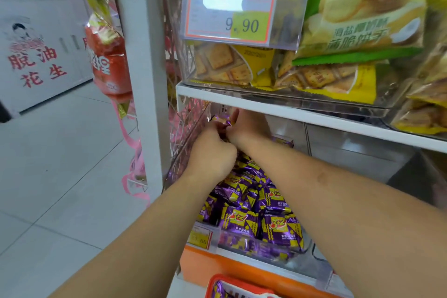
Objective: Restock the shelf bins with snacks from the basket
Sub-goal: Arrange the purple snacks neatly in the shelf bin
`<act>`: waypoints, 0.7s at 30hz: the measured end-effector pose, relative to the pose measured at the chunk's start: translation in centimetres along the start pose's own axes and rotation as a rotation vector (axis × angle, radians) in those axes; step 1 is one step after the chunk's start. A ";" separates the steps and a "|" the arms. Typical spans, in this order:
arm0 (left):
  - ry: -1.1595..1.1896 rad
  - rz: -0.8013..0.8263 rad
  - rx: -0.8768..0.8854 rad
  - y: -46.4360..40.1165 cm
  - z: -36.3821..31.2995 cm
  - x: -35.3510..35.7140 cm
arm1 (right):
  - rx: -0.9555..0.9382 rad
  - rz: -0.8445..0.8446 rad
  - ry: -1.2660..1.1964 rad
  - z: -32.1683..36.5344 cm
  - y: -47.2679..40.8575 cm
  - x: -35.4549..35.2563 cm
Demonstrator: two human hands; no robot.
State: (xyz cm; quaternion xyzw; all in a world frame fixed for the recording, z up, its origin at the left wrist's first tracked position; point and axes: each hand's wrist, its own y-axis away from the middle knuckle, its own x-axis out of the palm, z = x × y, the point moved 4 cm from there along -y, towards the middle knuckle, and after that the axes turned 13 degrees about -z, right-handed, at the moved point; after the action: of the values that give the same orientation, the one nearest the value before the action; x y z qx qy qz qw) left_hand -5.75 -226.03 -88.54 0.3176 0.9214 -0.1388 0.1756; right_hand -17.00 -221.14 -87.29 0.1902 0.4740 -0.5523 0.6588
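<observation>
White shelving (pixel 285 106) stands on a pale tiled floor (pixel 60 152), beside a white carton (pixel 41 43) with red lettering. Two clear bins show: the upper bin (pixel 300 19) with yellow cracker packs, the lower bin (pixel 271 257) heaped with purple snack packs (pixel 244 220), too many to count. Deep in it, the left hand (pixel 212 152) and right hand (pixel 249 126) both pinch one purple pack (pixel 223 121). One orange basket (pixel 217 282) sits below.

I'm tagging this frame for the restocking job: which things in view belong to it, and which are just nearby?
Job:
left hand
right hand
purple snack packs
clear bin
orange basket

Nearby:
yellow cracker packs
green biscuit bag
price tag
hanging red bag
white box
</observation>
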 end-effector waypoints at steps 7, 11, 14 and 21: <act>0.262 -0.131 -0.322 0.6 0.3 -1.4 | 0.147 0.042 -0.190 -3.2 0.9 -2.9; 0.381 -0.040 -0.432 1.3 0.3 -0.7 | 0.107 0.100 -0.326 -4.0 1.6 -3.5; 0.393 -0.048 -0.448 1.5 0.8 -0.5 | 0.100 0.068 -0.235 -3.3 2.4 -4.7; 0.280 -0.098 -0.285 1.4 1.0 -0.8 | 0.033 0.175 -0.228 -0.3 3.1 -4.1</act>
State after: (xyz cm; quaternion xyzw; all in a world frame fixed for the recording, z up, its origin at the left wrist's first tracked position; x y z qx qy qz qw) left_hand -3.97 -225.75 -89.29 0.2607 0.9615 0.0302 0.0821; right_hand -14.07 -217.65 -84.84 0.1776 0.3685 -0.5186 0.7508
